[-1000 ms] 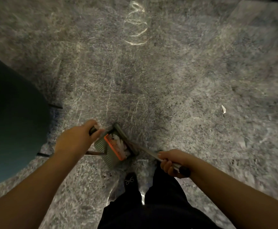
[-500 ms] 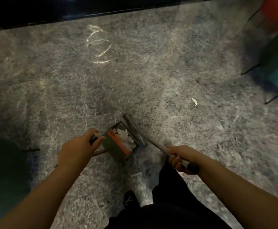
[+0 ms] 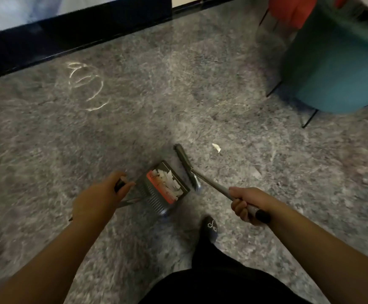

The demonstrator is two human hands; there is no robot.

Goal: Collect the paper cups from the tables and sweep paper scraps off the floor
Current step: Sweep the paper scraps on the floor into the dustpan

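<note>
A single white paper scrap (image 3: 215, 147) lies on the grey speckled floor (image 3: 134, 119), ahead and to the right of both hands, just beyond the broom head (image 3: 186, 166). The broom head's long axis runs front to back, its far tip nearest the scrap. The right hand (image 3: 245, 204) is wrapped around the broom handle (image 3: 213, 183) and is the nearer one. The left hand (image 3: 100, 199) grips the dustpan's handle; the dustpan (image 3: 163, 189), already holding white scraps, sits left of the broom, farther from the scrap. The likely next stroke draws the scrap leftward toward the pan.
</note>
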